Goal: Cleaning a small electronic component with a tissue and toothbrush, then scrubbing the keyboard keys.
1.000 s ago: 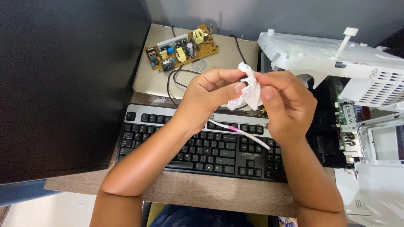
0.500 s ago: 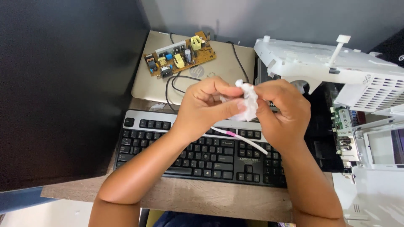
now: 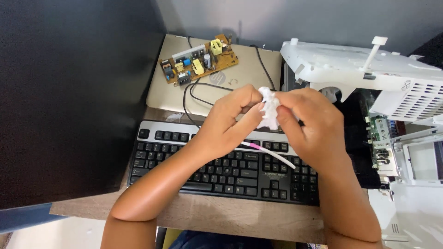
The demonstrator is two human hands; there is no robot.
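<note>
Both my hands are raised over a black and silver keyboard (image 3: 217,170) and meet on a small crumpled piece of white tissue (image 3: 269,109). My left hand (image 3: 228,122) pinches the tissue from the left with its fingertips. My right hand (image 3: 308,123) grips it from the right. A thin white stick with a pink section (image 3: 268,153) lies slanted across the keyboard keys beneath my hands.
A closed beige laptop (image 3: 240,78) lies behind the keyboard with a brown circuit board (image 3: 198,64) and black cables (image 3: 191,94) on it. A black monitor (image 3: 69,92) fills the left side. An opened white printer casing (image 3: 369,69) with exposed electronics (image 3: 380,138) stands at the right.
My hands have come closer together, and the tissue has been squeezed into a smaller wad between my fingertips.
</note>
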